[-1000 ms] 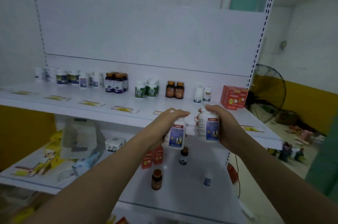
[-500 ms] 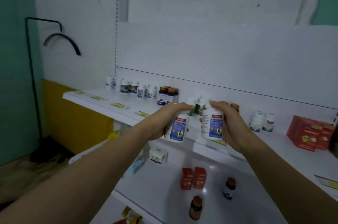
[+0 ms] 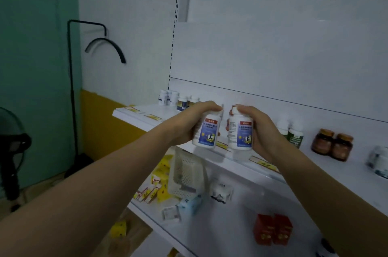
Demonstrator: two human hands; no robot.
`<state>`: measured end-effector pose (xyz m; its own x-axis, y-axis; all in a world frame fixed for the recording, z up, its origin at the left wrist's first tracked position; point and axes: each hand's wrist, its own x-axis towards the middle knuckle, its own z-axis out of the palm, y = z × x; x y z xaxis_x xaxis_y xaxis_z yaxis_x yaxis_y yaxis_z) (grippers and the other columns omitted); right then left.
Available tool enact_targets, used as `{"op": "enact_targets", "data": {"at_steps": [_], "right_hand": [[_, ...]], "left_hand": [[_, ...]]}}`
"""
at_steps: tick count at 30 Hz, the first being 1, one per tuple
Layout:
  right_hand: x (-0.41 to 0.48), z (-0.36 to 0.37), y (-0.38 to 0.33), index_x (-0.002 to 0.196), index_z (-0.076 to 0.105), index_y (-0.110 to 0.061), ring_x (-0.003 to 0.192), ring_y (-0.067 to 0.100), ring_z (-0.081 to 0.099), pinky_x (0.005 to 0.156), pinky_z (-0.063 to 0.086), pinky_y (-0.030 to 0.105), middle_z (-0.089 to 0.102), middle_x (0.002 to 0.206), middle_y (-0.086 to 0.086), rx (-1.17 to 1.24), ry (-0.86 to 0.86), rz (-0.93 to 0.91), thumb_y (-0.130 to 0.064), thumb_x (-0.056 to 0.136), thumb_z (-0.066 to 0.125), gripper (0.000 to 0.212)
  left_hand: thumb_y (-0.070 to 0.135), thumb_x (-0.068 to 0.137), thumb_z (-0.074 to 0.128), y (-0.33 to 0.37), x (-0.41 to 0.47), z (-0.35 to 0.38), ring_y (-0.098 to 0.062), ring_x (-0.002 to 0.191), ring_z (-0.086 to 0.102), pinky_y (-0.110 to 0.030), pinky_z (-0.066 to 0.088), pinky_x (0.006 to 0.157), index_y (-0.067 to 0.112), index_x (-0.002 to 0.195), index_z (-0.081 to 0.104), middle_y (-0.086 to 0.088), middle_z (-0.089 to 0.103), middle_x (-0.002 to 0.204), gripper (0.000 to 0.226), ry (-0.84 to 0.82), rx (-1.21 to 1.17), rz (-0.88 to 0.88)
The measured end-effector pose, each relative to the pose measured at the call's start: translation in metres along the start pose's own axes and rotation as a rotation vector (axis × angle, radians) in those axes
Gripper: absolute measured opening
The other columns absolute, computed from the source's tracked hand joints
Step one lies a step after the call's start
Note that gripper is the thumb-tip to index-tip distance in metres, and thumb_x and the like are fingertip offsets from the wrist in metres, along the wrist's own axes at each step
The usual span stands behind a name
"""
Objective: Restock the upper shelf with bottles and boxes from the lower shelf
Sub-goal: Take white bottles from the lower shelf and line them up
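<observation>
Two white plastic bottles in the centre of the frame, one per hand: left hand (image 3: 190, 124) wrapped round the left bottle (image 3: 206, 131), right hand (image 3: 262, 130) round the right bottle (image 3: 240, 133). Both raised in front of the upper shelf (image 3: 357, 174) edge, probably to set them as a pair. Smooth round bodies with glossy blue labels. Red boxes (image 3: 273, 229) of cardboard waiting on the lower shelf (image 3: 220, 233), at the lower right.

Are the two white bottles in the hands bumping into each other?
Apart. The head view shows a strip of shelf between the left bottle and the right bottle, one in each hand.
</observation>
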<state>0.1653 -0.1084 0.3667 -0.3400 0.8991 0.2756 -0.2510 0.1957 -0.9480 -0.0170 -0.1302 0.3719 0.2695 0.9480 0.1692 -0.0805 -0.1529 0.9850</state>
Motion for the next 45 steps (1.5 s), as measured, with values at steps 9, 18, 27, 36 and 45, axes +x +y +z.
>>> {"op": "enact_targets", "data": {"at_steps": [9,18,27,36,45], "right_hand": [[0.083,0.043,0.032,0.089,0.066,-0.017,0.068,0.017,0.071,0.062,0.058,0.031,0.074,0.081,0.003,-0.093,0.083,-0.012,-0.030,0.086,0.057,0.016],[0.196,0.034,0.067,0.079,0.068,-0.021,0.067,0.018,0.070,0.067,0.057,0.032,0.073,0.077,0.002,-0.143,0.141,-0.006,-0.034,0.083,0.061,0.015],[0.280,0.009,0.085,0.079,0.067,-0.021,0.065,0.018,0.070,0.063,0.056,0.031,0.072,0.074,0.001,-0.141,0.265,0.042,-0.033,0.085,0.058,0.016],[0.280,-0.016,0.102,0.078,0.068,-0.021,0.088,0.024,0.069,0.091,0.052,0.042,0.074,0.086,0.004,-0.378,0.506,0.089,-0.035,0.089,0.059,0.020],[0.295,-0.031,0.132,0.122,0.058,-0.010,0.095,0.020,0.065,0.075,0.051,0.028,0.068,0.109,0.007,-0.671,0.608,0.179,-0.029,0.092,0.057,0.036]], "left_hand": [[0.031,0.082,0.060,-0.005,0.055,-0.110,-0.017,0.062,0.069,-0.031,0.059,0.064,0.020,0.082,0.063,-0.003,0.071,0.072,0.011,-0.061,-0.057,0.013],[0.027,0.084,0.059,-0.033,0.150,-0.182,-0.014,0.059,0.067,-0.027,0.058,0.061,0.018,0.087,0.062,-0.002,0.070,0.069,0.010,-0.099,-0.125,0.017],[0.028,0.089,0.057,-0.044,0.245,-0.224,-0.013,0.073,0.063,-0.029,0.049,0.074,0.016,0.082,0.054,0.004,0.067,0.071,0.015,-0.184,0.100,0.007],[0.031,0.083,0.068,-0.073,0.314,-0.222,-0.014,0.083,0.058,-0.032,0.050,0.081,0.018,0.087,0.056,0.001,0.060,0.086,0.018,-0.275,0.399,0.046],[0.030,0.077,0.073,-0.101,0.339,-0.211,-0.005,0.071,0.052,-0.019,0.040,0.058,0.013,0.094,0.057,0.007,0.057,0.080,0.029,-0.279,0.515,0.171]]}}
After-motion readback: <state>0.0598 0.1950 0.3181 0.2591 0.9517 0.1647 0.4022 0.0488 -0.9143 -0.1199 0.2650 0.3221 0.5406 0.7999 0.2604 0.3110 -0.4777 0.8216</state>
